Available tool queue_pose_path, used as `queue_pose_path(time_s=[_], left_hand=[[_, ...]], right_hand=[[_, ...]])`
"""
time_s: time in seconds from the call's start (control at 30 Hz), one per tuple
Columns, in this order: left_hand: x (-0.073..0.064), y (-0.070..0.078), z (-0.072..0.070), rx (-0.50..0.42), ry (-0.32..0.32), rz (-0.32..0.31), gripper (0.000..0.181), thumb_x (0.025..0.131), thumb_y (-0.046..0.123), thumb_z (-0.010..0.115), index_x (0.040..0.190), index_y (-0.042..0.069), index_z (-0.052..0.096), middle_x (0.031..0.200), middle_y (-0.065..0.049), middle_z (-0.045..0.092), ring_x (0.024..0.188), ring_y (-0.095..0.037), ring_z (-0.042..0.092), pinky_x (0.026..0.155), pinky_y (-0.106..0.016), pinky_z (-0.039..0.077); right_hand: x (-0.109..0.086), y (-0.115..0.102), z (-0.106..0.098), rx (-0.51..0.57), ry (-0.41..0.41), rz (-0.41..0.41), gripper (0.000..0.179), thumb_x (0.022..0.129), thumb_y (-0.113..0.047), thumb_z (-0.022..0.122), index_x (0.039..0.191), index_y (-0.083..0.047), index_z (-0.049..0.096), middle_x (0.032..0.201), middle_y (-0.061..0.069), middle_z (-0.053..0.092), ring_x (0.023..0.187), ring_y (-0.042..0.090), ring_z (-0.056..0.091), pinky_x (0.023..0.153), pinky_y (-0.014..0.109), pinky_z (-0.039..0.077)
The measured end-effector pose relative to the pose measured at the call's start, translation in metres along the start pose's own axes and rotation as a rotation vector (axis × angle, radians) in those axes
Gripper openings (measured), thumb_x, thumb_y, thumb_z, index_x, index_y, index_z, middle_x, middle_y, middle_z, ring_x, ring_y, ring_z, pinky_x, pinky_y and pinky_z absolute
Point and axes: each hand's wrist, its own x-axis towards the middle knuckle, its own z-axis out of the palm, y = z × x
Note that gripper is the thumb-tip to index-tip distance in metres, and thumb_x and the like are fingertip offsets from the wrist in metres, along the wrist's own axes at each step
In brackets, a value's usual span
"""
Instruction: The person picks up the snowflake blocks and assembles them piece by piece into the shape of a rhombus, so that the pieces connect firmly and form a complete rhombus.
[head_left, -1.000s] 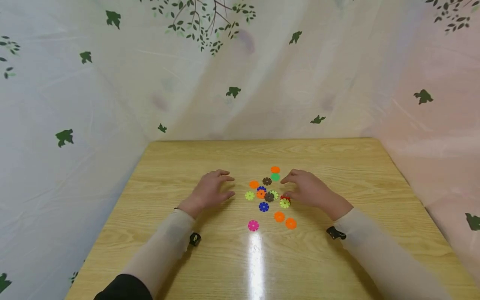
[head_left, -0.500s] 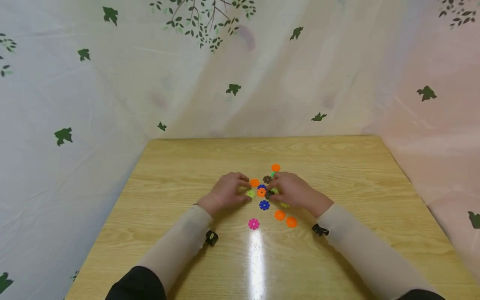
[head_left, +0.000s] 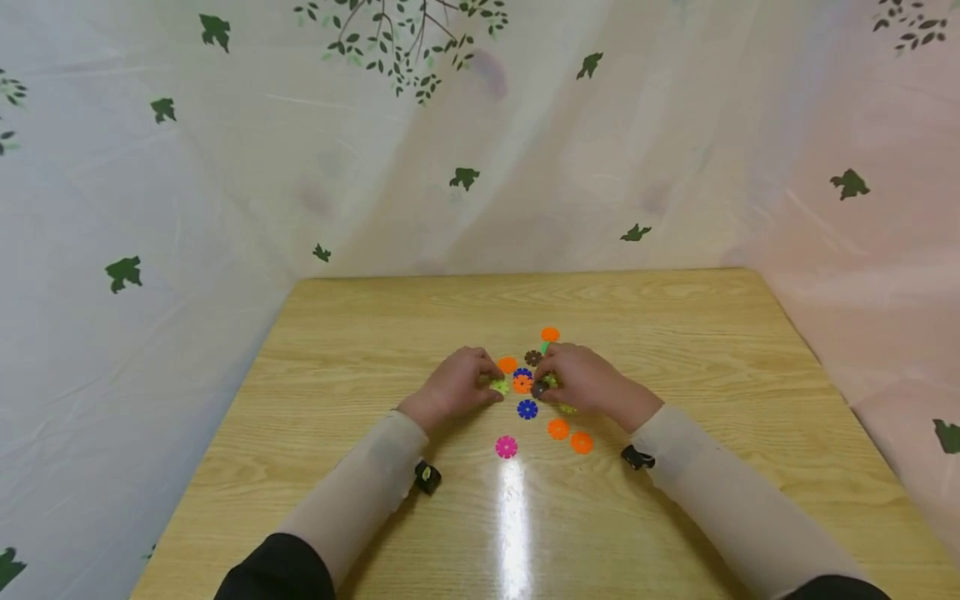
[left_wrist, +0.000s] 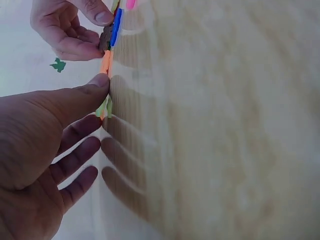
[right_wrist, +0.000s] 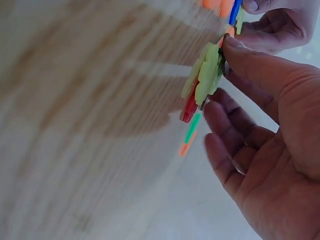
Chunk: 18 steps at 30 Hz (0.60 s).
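Note:
Small notched plastic discs lie in a loose cluster mid-table. My left hand comes in from the left, its thumb and index finger pinching the edges of a lime-green disc; in the left wrist view the other fingers fan out loosely. From the right, my right hand pinches a dark brown disc, lifted at a tilt off the pile. Under it sits a lime disc, and a red disc shows below that. An orange disc and a blue disc lie between the hands.
A pink disc and two orange discs lie nearer the front. Toward the back are another orange disc and a second brown disc. The wooden table meets a printed curtain behind.
Both hands have moved inward to the cluster from either side. Left fingers have closed on the lime disc, and right fingers have taken hold of the brown disc and tilted it.

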Motion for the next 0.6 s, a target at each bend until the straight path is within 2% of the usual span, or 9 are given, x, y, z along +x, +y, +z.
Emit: queue_pose_path(time_s=[0.13,0.27,0.43,0.53,0.6], left_hand=[[-0.001,-0.001,0.002,-0.19,0.012,-0.048,0.031,0.088,0.025,0.088,0.115,0.016,0.077,0.103,0.008,0.068,0.097,-0.013,0.064,0.09,-0.029,0.055],[-0.003,-0.003,0.004,-0.359,0.033,-0.078,0.023,0.086,0.017,0.089,0.104,0.015,0.076,0.093,0.007,0.069,0.086,-0.011,0.065,0.078,-0.027,0.057],[-0.006,-0.002,0.005,-0.473,0.082,-0.112,0.013,0.088,0.015,0.087,0.097,0.018,0.078,0.09,0.008,0.072,0.085,-0.011,0.068,0.078,-0.026,0.058],[-0.01,0.001,0.004,-0.529,0.133,-0.131,0.009,0.09,0.017,0.085,0.095,0.021,0.079,0.091,0.009,0.073,0.088,-0.012,0.069,0.08,-0.028,0.059],[-0.013,0.005,0.003,-0.558,0.169,-0.131,0.007,0.092,0.019,0.084,0.095,0.023,0.079,0.092,0.01,0.074,0.088,-0.012,0.07,0.081,-0.029,0.059]], right_hand=[[0.0,0.0,0.0,0.046,0.02,0.028,0.018,0.085,-0.02,0.09,0.098,-0.022,0.078,0.097,-0.006,0.062,0.084,0.014,0.055,0.078,0.035,0.052],[-0.001,0.002,0.001,0.126,0.037,0.056,0.017,0.086,-0.019,0.089,0.09,-0.023,0.073,0.095,-0.009,0.062,0.082,0.013,0.055,0.076,0.034,0.052],[-0.005,0.005,0.001,0.354,0.021,0.13,0.012,0.093,-0.02,0.083,0.089,-0.023,0.072,0.087,-0.009,0.068,0.067,0.014,0.059,0.063,0.034,0.052],[-0.007,0.006,0.001,0.512,0.031,0.173,0.002,0.098,-0.02,0.078,0.097,-0.02,0.076,0.086,-0.004,0.073,0.069,0.018,0.065,0.062,0.036,0.055],[-0.008,0.005,0.0,0.622,0.043,0.194,0.008,0.1,-0.017,0.074,0.106,-0.014,0.078,0.092,0.0,0.075,0.074,0.023,0.07,0.065,0.037,0.06]])
